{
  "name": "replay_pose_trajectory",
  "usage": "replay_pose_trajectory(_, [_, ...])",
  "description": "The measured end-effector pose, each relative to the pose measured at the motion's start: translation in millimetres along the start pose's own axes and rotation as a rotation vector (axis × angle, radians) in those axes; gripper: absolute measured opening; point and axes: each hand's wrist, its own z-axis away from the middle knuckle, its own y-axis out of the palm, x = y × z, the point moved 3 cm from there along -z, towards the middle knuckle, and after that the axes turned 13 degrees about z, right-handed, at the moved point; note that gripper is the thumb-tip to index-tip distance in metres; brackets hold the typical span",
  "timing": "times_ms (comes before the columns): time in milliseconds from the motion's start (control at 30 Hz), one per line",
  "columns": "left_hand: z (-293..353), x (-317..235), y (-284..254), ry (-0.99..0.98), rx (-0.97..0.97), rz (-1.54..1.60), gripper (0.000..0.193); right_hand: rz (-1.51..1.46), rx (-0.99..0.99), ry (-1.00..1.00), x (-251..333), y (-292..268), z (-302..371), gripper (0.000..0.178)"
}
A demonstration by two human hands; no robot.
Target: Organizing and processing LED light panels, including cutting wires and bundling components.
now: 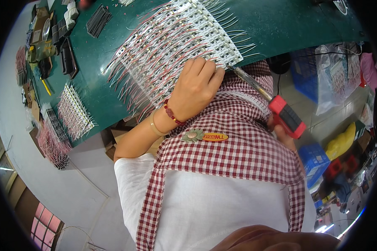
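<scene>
A large panel of small white circuit boards (pixel 215 37), bristling with red, black and white wires, lies on the green table by its near edge. My left hand (pixel 199 85) rests at the panel's near edge, its fingers curled and pressed together; what they pinch is hidden beneath them. My right hand (pixel 283 136), partly covered by the tool, grips a soldering iron (pixel 287 117) with a red and black handle. The iron's metal tip reaches the panel's near right corner, just right of my left fingers. From this angle, contact between tip and board cannot be confirmed.
On the green table (pixel 276 25), a smaller wired board panel (pixel 74 112) lies at left beside bundled wires (pixel 54 142). A black tray (pixel 68 58), a dark bundle (pixel 99 21) and assorted tools sit farther back. Blue crates (pixel 312 161) and a clear bag (pixel 333 79) stand at right.
</scene>
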Motion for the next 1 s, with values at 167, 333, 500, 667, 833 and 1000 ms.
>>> replay_pose_trajectory(167, [2,-1,4,0.002,-0.007,-0.021,0.022,0.016,0.004,-0.001,4,3,-3,0.025])
replay_pose_trajectory(333, [1,-2,3,0.011,0.001,-0.036,0.022,0.003,-0.011,-0.018,4,0,1,0.030])
replay_pose_trajectory(500, [0,-3,2,0.026,0.059,-0.052,0.023,-0.004,-0.022,-0.043,6,2,-2,0.034])
replay_pose_trajectory(667, [-1,-3,2,0.045,0.036,-0.068,0.023,0.174,-0.052,-0.144,6,3,-4,0.035])
replay_pose_trajectory(833, [3,-8,2,0.005,0.029,-0.049,0.025,-0.034,-0.035,-0.066,2,2,5,0.037])
replay_pose_trajectory(1000, [8,-10,4,-0.003,0.045,-0.060,0.024,-0.020,-0.041,-0.025,-1,5,10,0.040])
